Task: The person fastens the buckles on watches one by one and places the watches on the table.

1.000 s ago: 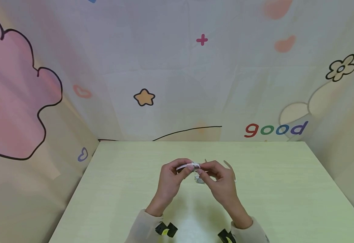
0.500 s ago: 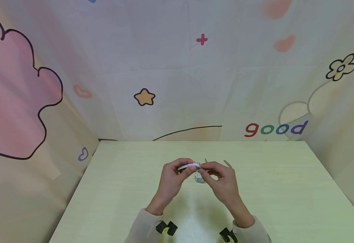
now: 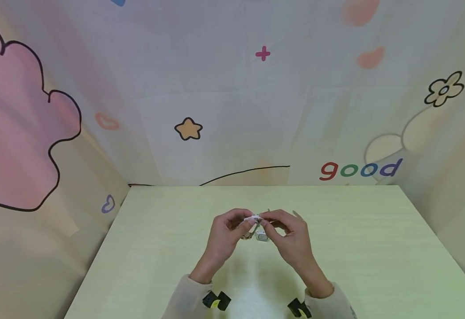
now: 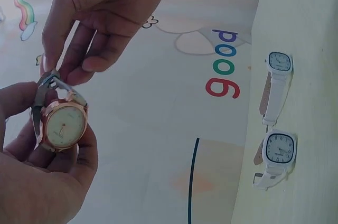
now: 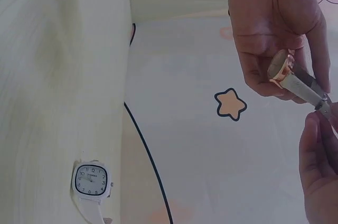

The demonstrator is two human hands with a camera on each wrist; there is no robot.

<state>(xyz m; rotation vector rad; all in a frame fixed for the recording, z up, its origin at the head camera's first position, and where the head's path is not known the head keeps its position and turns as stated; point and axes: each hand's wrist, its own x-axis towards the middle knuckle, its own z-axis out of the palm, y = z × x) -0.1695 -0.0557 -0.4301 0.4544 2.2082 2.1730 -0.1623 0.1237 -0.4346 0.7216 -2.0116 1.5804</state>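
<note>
A wristwatch (image 4: 64,126) with a rose-gold case, pale dial and light strap is held up between both hands in front of the body. My left hand (image 3: 221,235) grips it, fingers around the case and thumb near the buckle (image 4: 50,78). My right hand (image 3: 293,235) pinches the strap at the buckle end with thumb and fingertips. From the right wrist view, the case (image 5: 280,65) shows edge-on, with the strap running down to the right fingertips. Part of the strap is hidden by the fingers.
Two white square-faced watches lie on the pale table (image 3: 160,248) beyond the hands: one white watch (image 4: 280,149) and another white watch (image 4: 280,61) farther to the right. A printed cloth backdrop (image 3: 224,97) rises behind the table and along both sides.
The held watch has turned: its strap pointed left along the left fingers, and now the rose-gold case shows lower, beneath the left fingertips. Both hands stay almost in place.
</note>
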